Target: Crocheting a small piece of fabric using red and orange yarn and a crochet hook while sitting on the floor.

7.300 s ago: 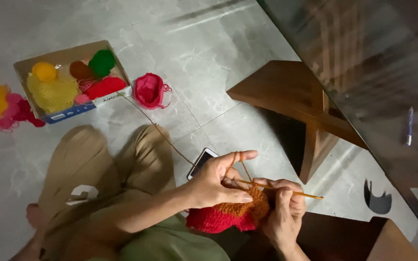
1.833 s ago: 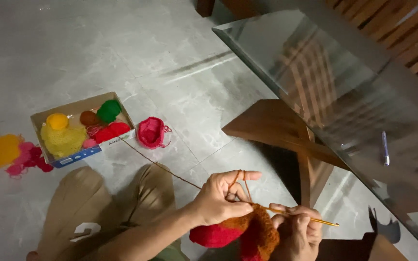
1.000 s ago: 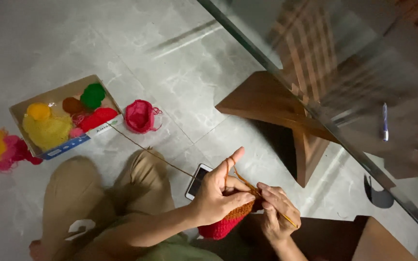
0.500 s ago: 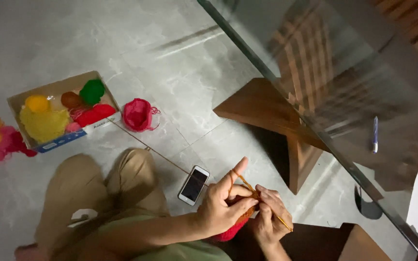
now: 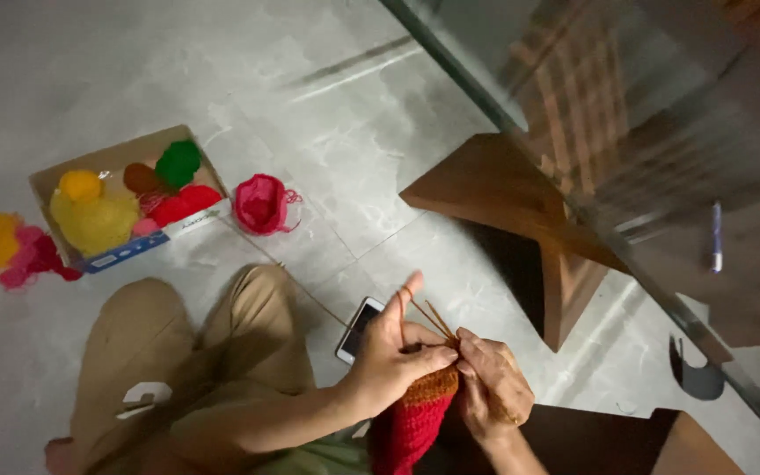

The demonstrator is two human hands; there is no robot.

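Observation:
My left hand (image 5: 393, 356) pinches the top edge of a knitted piece (image 5: 420, 413) that is red below and orange-brown at its rim. An orange-brown strand (image 5: 424, 315) loops over the raised index finger. My right hand (image 5: 490, 387) is closed against the same rim from the right; a needle or hook in it is hidden. The two hands touch over the piece, low in the head view above my lap.
A phone (image 5: 358, 330) lies on the tiled floor by my knee. A cardboard box (image 5: 125, 198) with coloured yarn balls and a pink yarn ball (image 5: 261, 204) sit further left. A wooden table base (image 5: 529, 220) under a glass top (image 5: 661, 132) stands right.
The view has shifted a little. My hands have drawn closer together over the knitted piece, and the long needle seen sticking out to the right earlier is no longer visible.

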